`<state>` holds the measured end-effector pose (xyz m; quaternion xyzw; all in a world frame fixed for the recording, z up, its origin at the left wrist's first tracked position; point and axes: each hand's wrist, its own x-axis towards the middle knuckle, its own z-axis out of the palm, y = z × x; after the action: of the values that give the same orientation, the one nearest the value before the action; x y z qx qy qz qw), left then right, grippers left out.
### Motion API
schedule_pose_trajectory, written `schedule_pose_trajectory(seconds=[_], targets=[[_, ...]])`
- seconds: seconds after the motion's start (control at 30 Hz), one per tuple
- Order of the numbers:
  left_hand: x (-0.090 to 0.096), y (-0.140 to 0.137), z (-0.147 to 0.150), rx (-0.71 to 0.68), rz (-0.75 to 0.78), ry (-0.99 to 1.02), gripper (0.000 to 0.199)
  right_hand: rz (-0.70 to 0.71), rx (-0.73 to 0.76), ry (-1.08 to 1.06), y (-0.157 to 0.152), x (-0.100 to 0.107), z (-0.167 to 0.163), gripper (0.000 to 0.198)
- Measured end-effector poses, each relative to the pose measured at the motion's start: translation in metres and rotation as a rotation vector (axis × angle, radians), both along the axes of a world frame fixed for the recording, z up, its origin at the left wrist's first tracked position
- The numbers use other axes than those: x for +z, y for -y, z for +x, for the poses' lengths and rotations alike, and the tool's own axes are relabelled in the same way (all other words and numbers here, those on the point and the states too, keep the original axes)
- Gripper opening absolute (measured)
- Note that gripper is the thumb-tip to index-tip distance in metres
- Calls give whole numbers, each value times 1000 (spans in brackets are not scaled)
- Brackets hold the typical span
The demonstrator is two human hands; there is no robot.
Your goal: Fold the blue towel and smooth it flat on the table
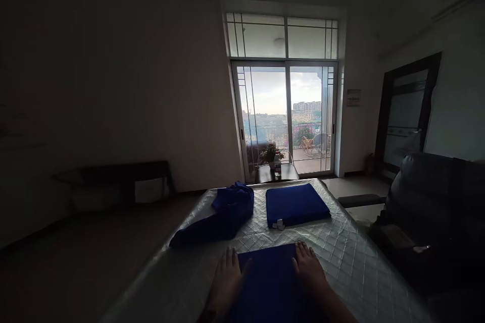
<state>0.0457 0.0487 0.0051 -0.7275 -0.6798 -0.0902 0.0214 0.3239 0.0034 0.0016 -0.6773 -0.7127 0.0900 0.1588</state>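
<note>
A folded blue cloth (270, 282) lies flat on the quilted mattress cover (356, 257) right in front of me. My left hand (227, 277) rests along its left edge, fingers stretched forward and thumb over the cloth. On the opposite edge lies my right hand (308, 265), also flat with its fingers extended. Beyond them sits a neatly folded blue stack of fabric (297, 204) with white tags at its near corner. To its left is a crumpled blue cloth (227, 214), loosely heaped near the left edge. The near end of the folded cloth falls outside the picture.
A small dark table (286, 172) with a potted plant (271, 154) and a bottle (278, 165) stands past the far end, before glass sliding doors (265, 106). At right is a dark leather chair (428, 207). A low dark bench-like piece (125, 174) stands along the left wall.
</note>
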Motion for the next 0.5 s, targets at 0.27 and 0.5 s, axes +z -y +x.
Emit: schedule_pose_trajectory(seconds=[0.27,0.5], targets=[[9,28,152,-531,-68,223,80,-4,5,57,-9,-14,3,65],[-13,24,130,-489,-95,206,74,17,11,63,-6,-10,2,64]])
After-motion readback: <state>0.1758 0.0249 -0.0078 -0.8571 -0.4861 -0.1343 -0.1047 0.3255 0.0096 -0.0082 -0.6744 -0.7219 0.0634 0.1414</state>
